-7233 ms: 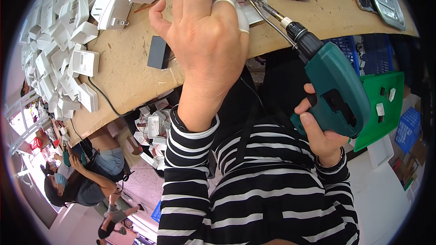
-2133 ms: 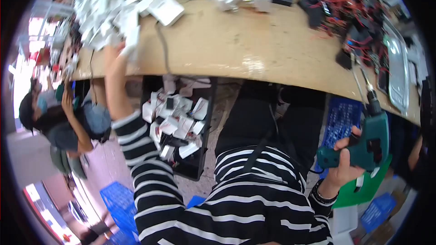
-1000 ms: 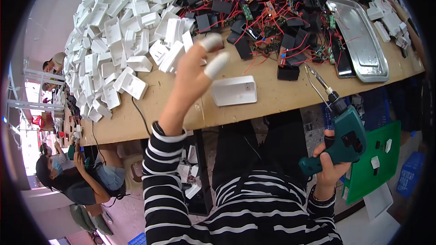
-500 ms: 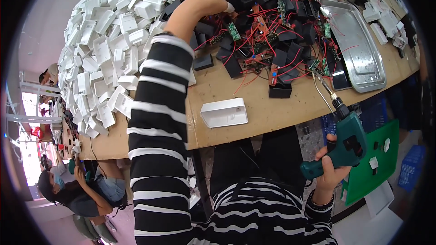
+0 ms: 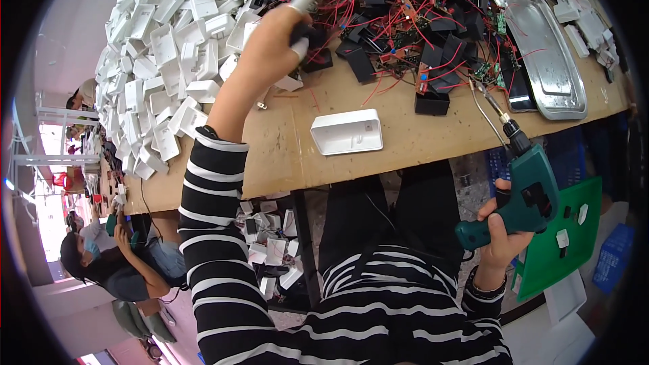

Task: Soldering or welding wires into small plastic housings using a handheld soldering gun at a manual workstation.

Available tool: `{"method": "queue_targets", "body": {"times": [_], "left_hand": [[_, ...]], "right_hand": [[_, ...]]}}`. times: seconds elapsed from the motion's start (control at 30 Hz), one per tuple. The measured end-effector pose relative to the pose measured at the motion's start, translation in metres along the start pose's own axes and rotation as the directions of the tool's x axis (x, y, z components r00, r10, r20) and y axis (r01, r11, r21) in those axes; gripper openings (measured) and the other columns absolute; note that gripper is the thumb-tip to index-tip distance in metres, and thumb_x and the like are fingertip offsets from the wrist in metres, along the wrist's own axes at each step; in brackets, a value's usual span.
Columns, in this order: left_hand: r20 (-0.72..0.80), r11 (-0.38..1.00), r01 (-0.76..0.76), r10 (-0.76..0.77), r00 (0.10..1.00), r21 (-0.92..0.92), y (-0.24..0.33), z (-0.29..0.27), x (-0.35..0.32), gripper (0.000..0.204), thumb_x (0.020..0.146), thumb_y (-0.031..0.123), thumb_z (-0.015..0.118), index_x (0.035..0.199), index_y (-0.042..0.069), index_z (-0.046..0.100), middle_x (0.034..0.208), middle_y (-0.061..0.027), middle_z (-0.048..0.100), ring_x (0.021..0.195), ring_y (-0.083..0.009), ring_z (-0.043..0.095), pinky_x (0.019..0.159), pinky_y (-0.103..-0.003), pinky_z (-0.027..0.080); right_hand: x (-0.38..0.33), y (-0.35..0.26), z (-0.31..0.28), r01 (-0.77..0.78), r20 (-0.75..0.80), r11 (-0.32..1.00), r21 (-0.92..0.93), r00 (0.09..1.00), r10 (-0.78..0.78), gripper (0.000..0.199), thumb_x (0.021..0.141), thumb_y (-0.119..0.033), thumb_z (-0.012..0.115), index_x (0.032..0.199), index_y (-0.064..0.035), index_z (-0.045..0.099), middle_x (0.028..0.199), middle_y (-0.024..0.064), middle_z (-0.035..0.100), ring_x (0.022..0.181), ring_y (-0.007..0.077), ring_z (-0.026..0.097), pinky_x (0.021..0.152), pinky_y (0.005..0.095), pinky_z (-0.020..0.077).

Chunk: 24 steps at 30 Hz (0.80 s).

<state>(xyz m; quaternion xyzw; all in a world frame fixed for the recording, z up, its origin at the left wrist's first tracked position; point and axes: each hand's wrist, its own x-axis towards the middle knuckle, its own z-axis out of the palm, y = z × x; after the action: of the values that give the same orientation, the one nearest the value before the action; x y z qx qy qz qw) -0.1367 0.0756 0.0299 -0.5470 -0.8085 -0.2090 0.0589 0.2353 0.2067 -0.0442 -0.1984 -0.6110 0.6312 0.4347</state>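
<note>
My left hand [image 5: 270,40], with white covers on its fingertips, is above the near left side of the pile of black boxes and wired circuit boards [image 5: 405,20]. A dark, box-like black part [image 5: 304,32] sits between its thumb and fingers, smeared by motion. My right hand [image 5: 503,240] is wrapped round a green soldering gun [image 5: 524,196], whose metal tip and thin side tube point up past the table edge to the nearest boards. Between the hands, an open white plastic housing [image 5: 346,132] rests on the table, its hollow side toward me.
A big heap of white housings [image 5: 169,61] covers the table's left side. At right lie a metal tray [image 5: 544,61] and more white parts [image 5: 588,34]. Below the edge are a green tray [image 5: 574,243], blue baskets [image 5: 614,257] and a box of white parts [image 5: 274,247]. A co-worker [image 5: 122,263] sits at left.
My left hand has come back from the pile toward me and left, with a dark part now between its fingers. My right hand still grips the soldering gun. The view has shifted slightly.
</note>
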Motion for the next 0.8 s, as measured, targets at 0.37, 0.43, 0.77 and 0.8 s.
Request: {"method": "queue_targets", "body": {"times": [0.37, 0.43, 0.77, 0.8], "left_hand": [[-0.320, 0.249, -0.203, -0.667, 0.673, -0.947, -0.023, -0.053, -0.064, 0.040, 0.079, 0.001, 0.053, 0.117, -0.003, 0.041, 0.115, -0.0143, 0.054, 0.095, -0.0176, 0.054, 0.081, -0.029, 0.041], [-0.226, 0.086, -0.240, -0.730, 0.645, -0.967, -0.037, -0.045, -0.090, 0.042, 0.079, 0.000, 0.052, 0.118, -0.002, 0.039, 0.115, -0.0141, 0.054, 0.095, -0.0181, 0.053, 0.083, -0.030, 0.041], [-0.524, 0.677, 0.180, -0.687, 0.504, -0.713, -0.026, 0.020, -0.173, 0.044, 0.081, 0.007, 0.059, 0.122, 0.001, 0.043, 0.118, -0.0083, 0.044, 0.104, -0.0173, 0.043, 0.091, -0.028, 0.034], [-0.539, 0.706, 0.202, -0.666, 0.516, -0.679, -0.024, 0.022, -0.181, 0.047, 0.080, 0.009, 0.061, 0.122, 0.000, 0.042, 0.124, -0.0120, 0.041, 0.111, -0.0215, 0.041, 0.095, -0.032, 0.032]], "right_hand": [[0.001, -0.004, 0.007, 0.024, 0.075, 0.998, 0.050, 0.997, -0.028, 0.054, 0.075, 0.000, 0.056, 0.124, 0.0057, 0.035, 0.112, 0.0246, 0.050, 0.065, 0.0154, 0.055, 0.052, 0.0228, 0.0458], [0.001, -0.003, 0.009, 0.017, 0.091, 0.999, 0.049, 0.996, -0.022, 0.054, 0.075, -0.001, 0.056, 0.124, 0.0058, 0.035, 0.113, 0.0244, 0.049, 0.066, 0.0151, 0.054, 0.053, 0.0227, 0.0457], [-0.001, -0.008, 0.019, 0.036, 0.207, 0.999, 0.002, 0.978, -0.035, 0.052, 0.078, -0.005, 0.054, 0.125, 0.0054, 0.033, 0.116, 0.0249, 0.047, 0.069, 0.0150, 0.052, 0.057, 0.0243, 0.0447], [-0.001, -0.008, 0.018, 0.044, 0.207, 0.999, 0.001, 0.977, -0.043, 0.053, 0.079, -0.005, 0.053, 0.126, 0.0049, 0.032, 0.116, 0.0254, 0.047, 0.070, 0.0153, 0.052, 0.058, 0.0248, 0.0446]]}}
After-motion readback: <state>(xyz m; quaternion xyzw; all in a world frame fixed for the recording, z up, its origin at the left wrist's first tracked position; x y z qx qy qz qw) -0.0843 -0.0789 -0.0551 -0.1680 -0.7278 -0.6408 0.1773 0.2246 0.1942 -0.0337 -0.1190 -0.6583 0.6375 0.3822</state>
